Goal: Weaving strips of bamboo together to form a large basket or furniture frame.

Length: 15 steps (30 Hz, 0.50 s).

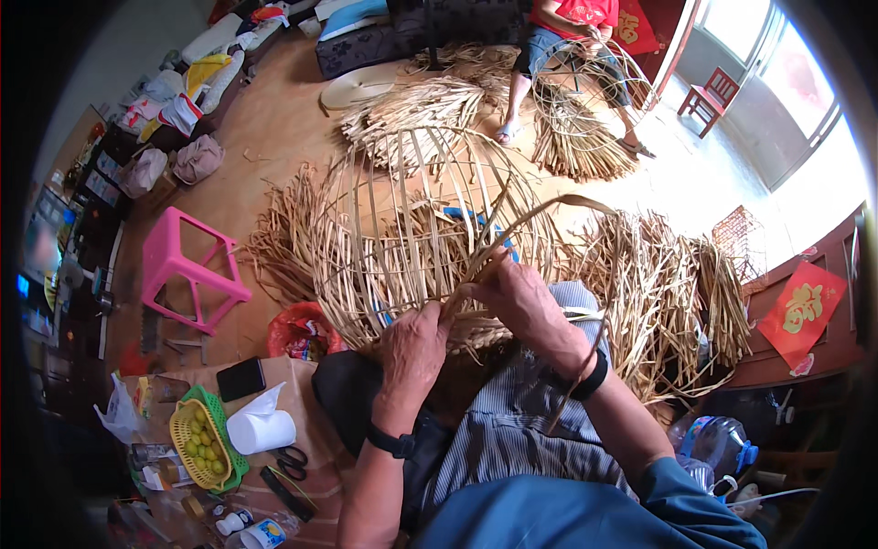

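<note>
On my lap rests a half-woven basket point(366, 274) of dried, straw-coloured plant strands, its long uprights spreading away from me. My left hand point(413, 346) is closed on the woven strands at the basket's near edge. Just right of it and slightly farther off, my right hand point(523, 300) pinches a strand point(558, 201) that arches up and away to the right. The fingertips of both hands are partly hidden among the strands. Blue pieces point(466, 216) show through the basket's open frame.
Bundles of dried strands point(649, 302) lie at right, with more beyond the basket. A pink stool point(187, 270) and red bag point(302, 331) stand at left. A side table holds grapes in a basket point(208, 444), a paper roll point(261, 430) and scissors point(292, 463). Another person point(567, 37) sits opposite.
</note>
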{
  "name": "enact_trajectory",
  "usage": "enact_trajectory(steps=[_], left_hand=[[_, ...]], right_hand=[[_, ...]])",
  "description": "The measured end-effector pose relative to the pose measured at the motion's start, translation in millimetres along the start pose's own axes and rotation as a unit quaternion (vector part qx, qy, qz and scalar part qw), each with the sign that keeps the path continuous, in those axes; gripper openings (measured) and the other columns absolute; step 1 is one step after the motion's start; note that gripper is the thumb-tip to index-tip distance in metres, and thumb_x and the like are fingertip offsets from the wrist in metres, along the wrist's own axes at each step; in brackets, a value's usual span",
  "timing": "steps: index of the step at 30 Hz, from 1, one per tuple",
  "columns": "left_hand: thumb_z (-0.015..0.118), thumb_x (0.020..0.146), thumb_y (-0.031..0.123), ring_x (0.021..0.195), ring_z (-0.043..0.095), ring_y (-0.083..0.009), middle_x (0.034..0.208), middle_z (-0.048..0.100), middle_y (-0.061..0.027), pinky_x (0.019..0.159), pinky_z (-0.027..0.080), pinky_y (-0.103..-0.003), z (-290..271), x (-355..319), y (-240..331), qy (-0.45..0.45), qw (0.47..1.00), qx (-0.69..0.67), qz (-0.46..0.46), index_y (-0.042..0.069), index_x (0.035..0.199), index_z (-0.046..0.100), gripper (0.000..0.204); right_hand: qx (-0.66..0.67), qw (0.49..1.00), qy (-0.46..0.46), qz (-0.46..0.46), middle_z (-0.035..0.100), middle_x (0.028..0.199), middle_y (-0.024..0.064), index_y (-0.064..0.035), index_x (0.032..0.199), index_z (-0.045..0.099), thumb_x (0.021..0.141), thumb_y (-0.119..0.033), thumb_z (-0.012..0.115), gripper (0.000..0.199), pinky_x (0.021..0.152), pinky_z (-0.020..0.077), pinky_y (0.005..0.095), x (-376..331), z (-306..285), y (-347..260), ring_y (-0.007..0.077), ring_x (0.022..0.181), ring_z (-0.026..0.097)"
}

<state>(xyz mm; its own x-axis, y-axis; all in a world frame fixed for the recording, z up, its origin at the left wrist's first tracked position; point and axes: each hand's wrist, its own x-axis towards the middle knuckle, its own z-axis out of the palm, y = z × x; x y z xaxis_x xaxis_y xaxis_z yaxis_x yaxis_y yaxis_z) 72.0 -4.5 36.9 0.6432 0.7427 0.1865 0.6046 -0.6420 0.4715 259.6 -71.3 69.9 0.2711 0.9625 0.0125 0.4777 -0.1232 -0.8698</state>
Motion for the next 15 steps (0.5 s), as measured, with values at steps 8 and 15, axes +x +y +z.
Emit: enact_trajectory(steps=[8, 15], left_hand=[[0.067, 0.094, 0.022, 0.078, 0.068, -0.0393, 0.077, 0.067, -0.0209, 0.071, 0.053, -0.050, 1, -3, -4, 0.006, 1.000, -0.012, 0.001, 0.003, 0.096, 0.065, 0.019], [0.064, 0.096, 0.023, 0.079, 0.069, -0.0402, 0.078, 0.068, -0.0218, 0.073, 0.053, -0.050, -5, -1, -3, -0.013, 0.999, -0.024, -0.018, 0.002, 0.096, 0.065, 0.021]], right_hand=[[-0.302, 0.942, 0.013, -0.149, 0.061, 0.064, 0.0165, -0.0006, 0.097, 0.057, 0.089, -0.030, 0.074, 0.035, 0.051, 0.0462, 0.0434, -12, 3, -3, 0.0356, 0.060, 0.064], [-0.020, 0.990, -0.035, -0.132, 0.066, 0.071, 0.0064, -0.0026, 0.102, 0.071, 0.093, -0.023, 0.074, 0.022, 0.053, 0.0450, 0.0284, 1, 5, 16, 0.0158, 0.057, 0.059]])
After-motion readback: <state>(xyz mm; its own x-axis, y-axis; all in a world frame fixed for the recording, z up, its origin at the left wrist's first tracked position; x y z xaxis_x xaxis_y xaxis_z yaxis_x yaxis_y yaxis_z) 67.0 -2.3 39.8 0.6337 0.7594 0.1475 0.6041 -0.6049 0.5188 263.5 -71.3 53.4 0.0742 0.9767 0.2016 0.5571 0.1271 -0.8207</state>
